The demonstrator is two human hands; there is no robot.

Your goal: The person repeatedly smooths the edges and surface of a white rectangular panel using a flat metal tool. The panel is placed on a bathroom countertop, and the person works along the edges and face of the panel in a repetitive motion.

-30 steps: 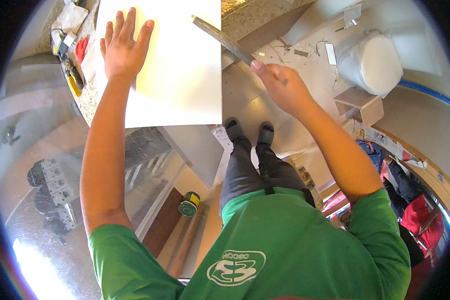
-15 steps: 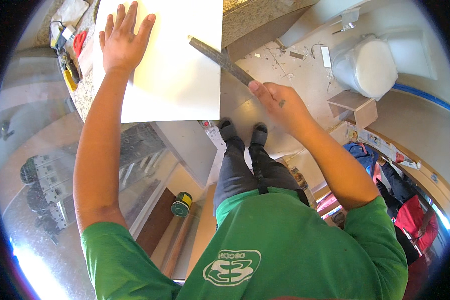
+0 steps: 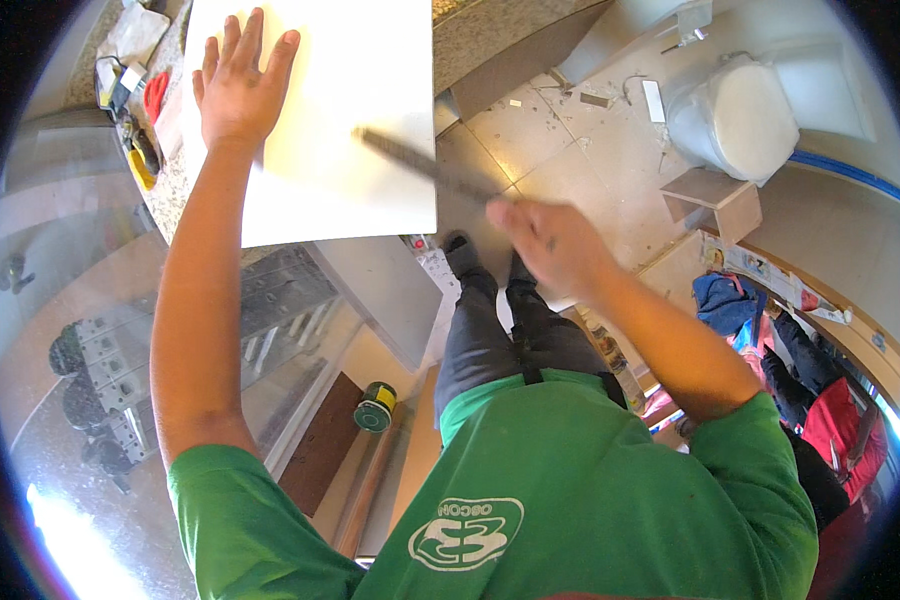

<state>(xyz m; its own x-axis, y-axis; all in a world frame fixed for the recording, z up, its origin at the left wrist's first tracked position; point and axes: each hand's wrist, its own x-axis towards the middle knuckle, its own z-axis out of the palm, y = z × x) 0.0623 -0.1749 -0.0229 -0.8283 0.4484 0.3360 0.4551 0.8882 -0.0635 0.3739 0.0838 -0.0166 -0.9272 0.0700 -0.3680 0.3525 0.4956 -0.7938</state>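
A white board (image 3: 355,70) lies flat on the speckled stone counter (image 3: 100,60). My left hand (image 3: 238,105) rests palm down on the board near its left side, fingers spread. Off the board's right edge, my right hand (image 3: 555,245) is closed around one end of a long dark file (image 3: 425,165). The file slants across that edge with its far end over the board; motion blurs it, and I cannot tell whether it touches.
Red-handled scissors (image 3: 155,97) and a yellow-handled tool (image 3: 140,168) lie on the counter left of the board. A toilet (image 3: 745,120) and a small open box (image 3: 712,200) stand at right. Scraps litter the tiled floor (image 3: 530,145). A green can (image 3: 375,407) sits below.
My right hand and the file have moved down toward me and blurred. My left hand stays spread on the board.
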